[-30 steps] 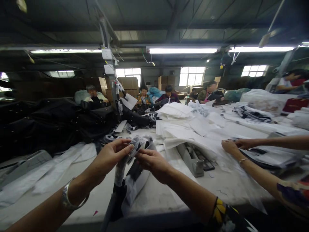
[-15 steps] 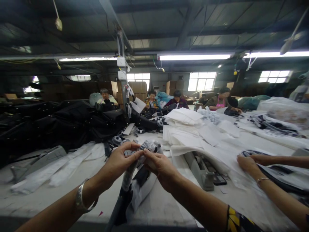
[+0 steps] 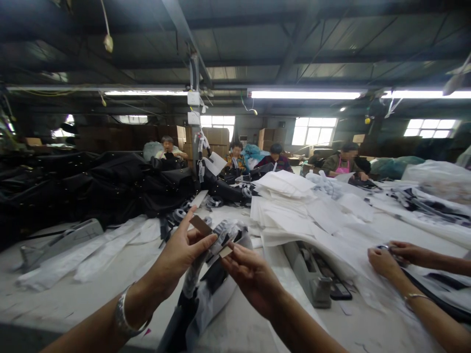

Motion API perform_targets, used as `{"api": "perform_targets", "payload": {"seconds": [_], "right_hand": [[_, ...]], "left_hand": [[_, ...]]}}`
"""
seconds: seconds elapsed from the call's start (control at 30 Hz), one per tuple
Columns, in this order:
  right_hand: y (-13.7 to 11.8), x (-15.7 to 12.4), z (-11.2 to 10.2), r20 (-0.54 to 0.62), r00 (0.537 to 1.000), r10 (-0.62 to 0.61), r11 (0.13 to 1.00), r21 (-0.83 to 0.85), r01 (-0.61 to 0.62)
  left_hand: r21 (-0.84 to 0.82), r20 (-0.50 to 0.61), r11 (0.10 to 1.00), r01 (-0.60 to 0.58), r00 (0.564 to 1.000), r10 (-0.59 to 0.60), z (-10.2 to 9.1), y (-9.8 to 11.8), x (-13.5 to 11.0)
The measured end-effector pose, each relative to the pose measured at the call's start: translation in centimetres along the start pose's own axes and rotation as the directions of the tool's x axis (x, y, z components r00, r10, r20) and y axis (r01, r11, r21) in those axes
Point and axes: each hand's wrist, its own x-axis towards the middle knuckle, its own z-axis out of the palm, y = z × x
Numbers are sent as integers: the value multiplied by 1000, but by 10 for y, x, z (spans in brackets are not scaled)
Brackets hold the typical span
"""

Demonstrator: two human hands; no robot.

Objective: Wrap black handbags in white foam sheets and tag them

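My left hand point(image 3: 184, 255) pinches a small flat grey-brown piece point(image 3: 200, 225) between thumb and fingers, the index finger stretched past it. In my right hand point(image 3: 253, 274) a smaller beige flat piece point(image 3: 225, 252) is held at the fingertips. The two hands are slightly apart. Between and below them lies a dark strap point(image 3: 180, 321), partly covered in clear plastic wrap point(image 3: 225, 229). What the small pieces are made of I cannot make out.
White sheets point(image 3: 283, 215) are heaped beyond my right hand, next to a grey tape dispenser point(image 3: 312, 279) and a phone point(image 3: 340, 290). Black bags point(image 3: 110, 186) pile up at left, near another dispenser point(image 3: 66, 240). A co-worker's hands point(image 3: 390, 257) work at right; several people sit across the table.
My hands were together at the fingertips and have moved apart. A small flat piece now shows in each. The view has shifted slightly; the co-worker's hands at right have moved a little.
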Motion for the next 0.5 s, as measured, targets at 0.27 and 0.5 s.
{"api": "perform_targets", "payload": {"seconds": [0.27, 0.5], "right_hand": [[34, 6, 24, -80, 956, -281, 951, -156, 266], [47, 24, 17, -145, 904, -401, 893, -280, 351]], "left_hand": [[294, 26, 938, -185, 982, 185, 0, -10, -1], [518, 1, 821, -240, 960, 280, 4, -1, -13]]}}
